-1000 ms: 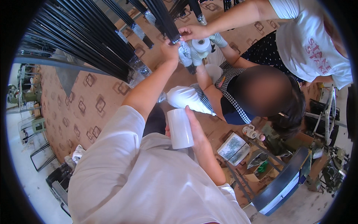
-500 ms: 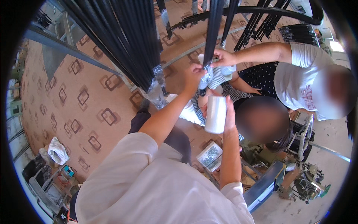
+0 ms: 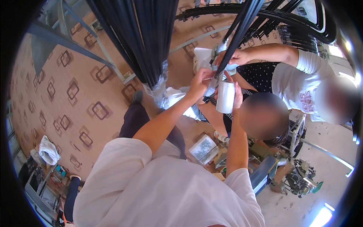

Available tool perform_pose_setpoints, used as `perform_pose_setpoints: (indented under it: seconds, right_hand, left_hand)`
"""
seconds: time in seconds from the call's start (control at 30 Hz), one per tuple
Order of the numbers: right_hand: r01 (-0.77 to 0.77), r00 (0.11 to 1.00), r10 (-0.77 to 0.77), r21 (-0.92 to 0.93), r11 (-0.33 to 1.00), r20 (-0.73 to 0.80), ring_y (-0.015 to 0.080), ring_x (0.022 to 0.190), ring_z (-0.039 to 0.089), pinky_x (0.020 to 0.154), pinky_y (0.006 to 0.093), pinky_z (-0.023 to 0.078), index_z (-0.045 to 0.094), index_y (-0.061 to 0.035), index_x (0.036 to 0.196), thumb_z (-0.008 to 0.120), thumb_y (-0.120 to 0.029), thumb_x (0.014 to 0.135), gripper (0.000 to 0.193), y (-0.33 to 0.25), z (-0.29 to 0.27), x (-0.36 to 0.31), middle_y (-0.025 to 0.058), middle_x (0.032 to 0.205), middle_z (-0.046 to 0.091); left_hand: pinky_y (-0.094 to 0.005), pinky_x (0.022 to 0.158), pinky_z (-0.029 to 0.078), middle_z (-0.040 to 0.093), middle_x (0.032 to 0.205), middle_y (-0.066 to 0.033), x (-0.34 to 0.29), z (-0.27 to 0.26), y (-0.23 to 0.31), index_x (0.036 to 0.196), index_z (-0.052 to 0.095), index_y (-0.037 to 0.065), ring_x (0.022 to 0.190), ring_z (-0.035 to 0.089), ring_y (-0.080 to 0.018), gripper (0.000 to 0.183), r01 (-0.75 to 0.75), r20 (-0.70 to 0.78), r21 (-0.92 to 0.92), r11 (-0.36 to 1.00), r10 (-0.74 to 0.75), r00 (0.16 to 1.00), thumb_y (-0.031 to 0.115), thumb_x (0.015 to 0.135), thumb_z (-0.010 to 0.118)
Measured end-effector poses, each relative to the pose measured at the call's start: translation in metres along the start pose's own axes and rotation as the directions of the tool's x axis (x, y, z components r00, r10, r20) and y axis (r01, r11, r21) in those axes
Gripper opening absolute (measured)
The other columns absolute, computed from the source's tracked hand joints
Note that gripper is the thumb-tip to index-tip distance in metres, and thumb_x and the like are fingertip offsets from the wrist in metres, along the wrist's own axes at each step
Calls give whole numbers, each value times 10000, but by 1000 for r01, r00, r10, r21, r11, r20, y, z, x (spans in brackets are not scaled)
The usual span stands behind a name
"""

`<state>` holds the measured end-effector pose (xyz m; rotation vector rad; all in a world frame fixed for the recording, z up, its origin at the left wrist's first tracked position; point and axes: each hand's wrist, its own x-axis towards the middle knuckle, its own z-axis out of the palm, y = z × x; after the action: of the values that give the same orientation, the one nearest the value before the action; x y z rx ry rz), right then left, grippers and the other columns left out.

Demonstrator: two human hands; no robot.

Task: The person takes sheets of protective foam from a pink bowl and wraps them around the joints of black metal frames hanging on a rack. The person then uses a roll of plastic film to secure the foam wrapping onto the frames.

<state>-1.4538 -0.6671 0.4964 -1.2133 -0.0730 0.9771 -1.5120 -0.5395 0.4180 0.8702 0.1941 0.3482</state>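
A bundle of long black tubes (image 3: 237,38) slants down from the top, its lower end wrapped in clear film (image 3: 211,87). My left hand (image 3: 199,82) is closed round this end. In my right hand (image 3: 237,97) is an upright roll of shiny stretch film (image 3: 225,99), held against the bundle's right side. A co-worker's hand (image 3: 235,57) grips the same bundle just above my hands. Part of my left fingers is hidden behind the tubes.
A thicker group of black tubes (image 3: 145,49) with film-wrapped ends hangs to the left. Two co-workers stand close on the right, one in a white shirt (image 3: 287,81). Below lie a pale box (image 3: 204,148) and a machine (image 3: 300,178). Grey metal bars (image 3: 72,45) cross the upper left.
My hands, the film roll and the tube bundle have shifted slightly right in the picture. The roll is now higher, against the bundle. The hanging tubes at left also appear further right.
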Motion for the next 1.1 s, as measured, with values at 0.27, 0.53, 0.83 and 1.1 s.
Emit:
perform_pose_setpoints:
  seconds: [0.27, 0.53, 0.83, 1.1]
  right_hand:
    - [-35, 999, 34, -25, 999, -16, 281, 647, 576, 534, 384, 498, 139, -110, 1334, 519, -496, 738, 805, 9, -5, 8, 184, 981, 528]
    - [-21, 998, 20, 20, 1000, 56, 272, 688, 580, 547, 375, 504, 146, -96, 1335, 507, -505, 742, 806, 20, -5, 22, 171, 1025, 512]
    - [-161, 978, 163, -25, 987, 133, 264, 704, 574, 638, 358, 488, 157, -150, 1349, 568, -496, 687, 853, 20, 11, 10, 151, 949, 527]
    - [-134, 973, 132, -1, 991, 187, 233, 683, 573, 575, 344, 492, 134, -171, 1356, 588, -525, 670, 895, 22, 26, -10, 131, 855, 535]
  left_hand:
    - [-291, 878, 384, 499, 1067, -140, -4, -2, 10, 1023, 382, 22, 1026, 493, -203, 436, 78, -10, -96, 992, -79, 997, -171, 636, 433]
    - [-278, 893, 364, 527, 1031, -114, -13, -10, 8, 1002, 418, 3, 1020, 493, -177, 410, -12, -45, -11, 1000, 11, 999, -158, 627, 458]
    - [-267, 748, 416, 596, 887, -90, -8, -19, -11, 1045, 526, -4, 839, 551, -158, 385, 31, -140, 140, 990, -11, 990, 16, 668, 604]
    - [-252, 605, 414, 588, 752, -38, -15, -27, 14, 962, 566, 3, 667, 520, -104, 271, 116, -158, 380, 918, -59, 986, 85, 712, 630]
